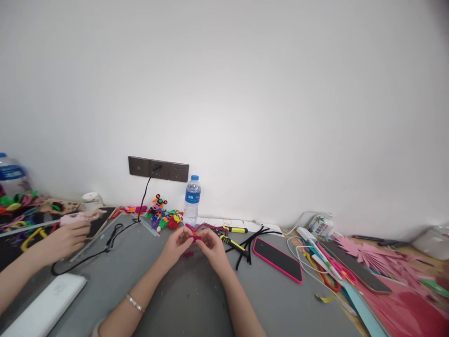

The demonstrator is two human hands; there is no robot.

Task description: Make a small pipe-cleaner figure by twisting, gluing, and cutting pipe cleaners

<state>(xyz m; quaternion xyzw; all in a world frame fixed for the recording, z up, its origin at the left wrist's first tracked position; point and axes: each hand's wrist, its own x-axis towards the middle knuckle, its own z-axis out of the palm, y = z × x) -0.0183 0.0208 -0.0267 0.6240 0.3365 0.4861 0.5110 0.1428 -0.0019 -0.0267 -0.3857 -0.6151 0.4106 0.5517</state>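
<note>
In front of the water bottle, my left hand (176, 244) and my right hand (213, 245) meet, fingertips pinched on a magenta pipe cleaner (195, 237). It is bent into a small shape with a bit of orange in it. A longer magenta strand rises behind the fingers, and parts of the piece are hidden by them. Below my fingers a small magenta scrap (188, 254) lies on the grey mat (189, 299). Pliers with yellow and black handles (234, 244) lie just beyond my right hand, alongside several black pipe cleaners (250, 243).
At the left, another person's hand (70, 238) holds a pink glue gun (79, 217). Near it are a black cord (111, 239) and a white box (49, 304). Behind stand small pipe-cleaner figures (163, 215) and a water bottle (192, 201). A phone (277, 260) and pink papers (396, 295) lie right.
</note>
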